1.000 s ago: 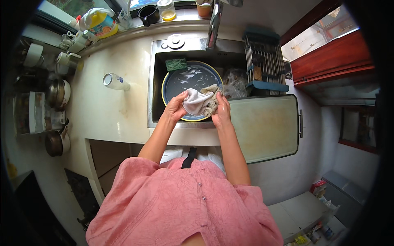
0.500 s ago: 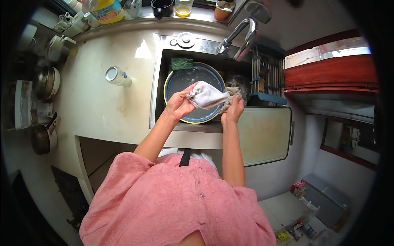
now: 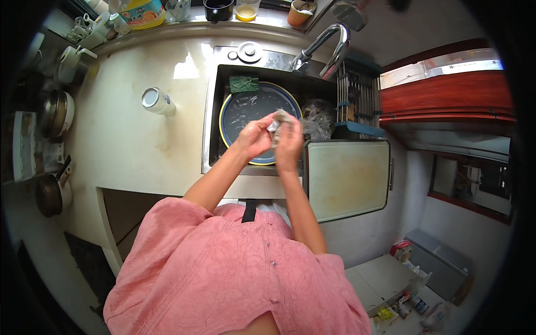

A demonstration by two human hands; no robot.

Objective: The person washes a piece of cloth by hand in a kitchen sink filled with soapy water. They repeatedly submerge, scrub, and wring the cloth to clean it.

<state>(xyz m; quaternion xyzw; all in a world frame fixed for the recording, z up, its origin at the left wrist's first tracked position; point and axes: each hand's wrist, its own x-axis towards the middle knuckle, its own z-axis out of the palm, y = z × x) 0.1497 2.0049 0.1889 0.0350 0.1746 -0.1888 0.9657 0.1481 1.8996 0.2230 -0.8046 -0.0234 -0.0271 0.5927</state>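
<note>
I see bunched cloth [image 3: 282,116] above basin's [image 3: 223,121] right half, long axis roughly fore-aft. Left hand [image 3: 255,139] closed on it; right hand [image 3: 288,146] against it, blurred, closure I can't tell. Open water leftward.

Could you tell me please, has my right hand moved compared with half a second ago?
Yes. Judged against the steel sink, your right hand has moved to the left, closer to your left hand.

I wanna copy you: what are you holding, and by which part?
A bunched cloth, between the left hand and right hand; blur hides which part.
</note>
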